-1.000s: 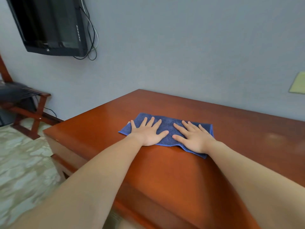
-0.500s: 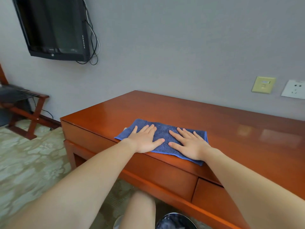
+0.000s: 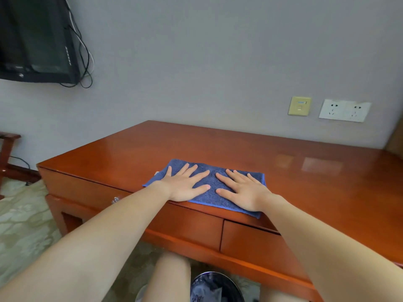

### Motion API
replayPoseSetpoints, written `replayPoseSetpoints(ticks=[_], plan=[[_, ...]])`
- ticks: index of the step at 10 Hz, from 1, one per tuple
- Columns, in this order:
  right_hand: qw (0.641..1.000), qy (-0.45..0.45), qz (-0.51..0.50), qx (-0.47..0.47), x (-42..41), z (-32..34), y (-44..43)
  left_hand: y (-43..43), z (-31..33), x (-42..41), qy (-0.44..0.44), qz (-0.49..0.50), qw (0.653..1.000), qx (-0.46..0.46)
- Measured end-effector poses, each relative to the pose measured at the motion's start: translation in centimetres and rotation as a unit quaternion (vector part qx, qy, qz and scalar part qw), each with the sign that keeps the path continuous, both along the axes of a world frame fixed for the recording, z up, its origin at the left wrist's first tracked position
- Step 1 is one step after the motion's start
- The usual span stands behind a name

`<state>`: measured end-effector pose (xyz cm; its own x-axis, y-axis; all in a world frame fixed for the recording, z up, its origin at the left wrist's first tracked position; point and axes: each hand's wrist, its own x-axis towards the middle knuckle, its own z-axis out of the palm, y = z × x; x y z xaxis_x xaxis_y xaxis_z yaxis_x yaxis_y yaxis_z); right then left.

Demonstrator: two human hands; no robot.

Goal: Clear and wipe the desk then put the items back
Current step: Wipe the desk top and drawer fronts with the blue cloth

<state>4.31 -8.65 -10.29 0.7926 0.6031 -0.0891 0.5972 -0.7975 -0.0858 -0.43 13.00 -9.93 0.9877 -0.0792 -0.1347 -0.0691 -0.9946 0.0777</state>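
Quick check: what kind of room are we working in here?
Probably a hotel room or bedroom: a wall-mounted TV, a glossy wooden desk below wall sockets, and patterned carpet.

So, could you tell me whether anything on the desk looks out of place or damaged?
Nothing stands out. The blue towel lies flat at the near edge of the desk, with the left hand and right hand pressing on it. The top shows only reflections, no spills or scratches.

A television [image 3: 35, 40] and socket plate [image 3: 344, 110] hang on the wall [image 3: 196, 62].
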Motion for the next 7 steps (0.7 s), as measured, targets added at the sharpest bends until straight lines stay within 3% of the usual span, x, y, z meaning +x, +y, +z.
replayPoseSetpoints(ticks=[7], plan=[[0.996, 0.023, -0.079, 0.029, 18.3, 0.6, -3.7, -3.5, -0.2, 20.7, -0.031, -0.047, 0.998, -0.025]])
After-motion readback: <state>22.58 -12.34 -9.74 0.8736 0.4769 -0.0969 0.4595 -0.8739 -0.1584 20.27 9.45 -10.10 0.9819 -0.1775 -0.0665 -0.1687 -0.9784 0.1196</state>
